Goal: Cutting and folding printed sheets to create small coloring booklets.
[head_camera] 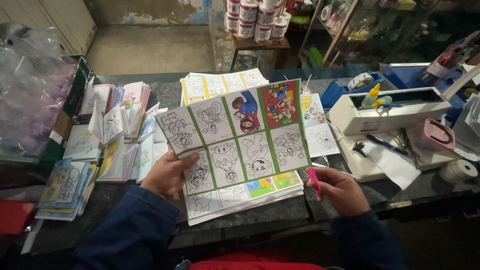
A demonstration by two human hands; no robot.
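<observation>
Paper fills the middle of the view: a printed sheet (235, 135) divided by green lines into eight panels, most of them black-and-white cartoon outlines and two near the top right in full colour. The left hand (167, 173) pinches the sheet at its lower left edge, thumb on top across a panel and fingers hidden beneath, so the page is lifted and tilted above a stack of similar sheets (245, 197) lying on the dark stone counter (280, 212). The right hand (339, 189) sits just beside the sheet's lower right corner, closed around a pink tool (314, 180) — only its handle end shows, so what kind of tool it is cannot be told. Both wrists are in dark blue sleeves. Behind the raised sheet lies another pile of pages with yellow borders (220, 82). To the left, small booklets (117, 130) stand and lean in loose rows, with a few flatter ones near the counter's front edge, and a clear plastic bag (30, 85) bulges at the far left. To the right stands a white machine (390, 107) with a long slot in its top — a pen (382, 144) and scissors (409, 146) rest on its flat base, a pink case (439, 135) lies just beside them, and a roll of white tape (459, 170) sits at the counter's right end.
</observation>
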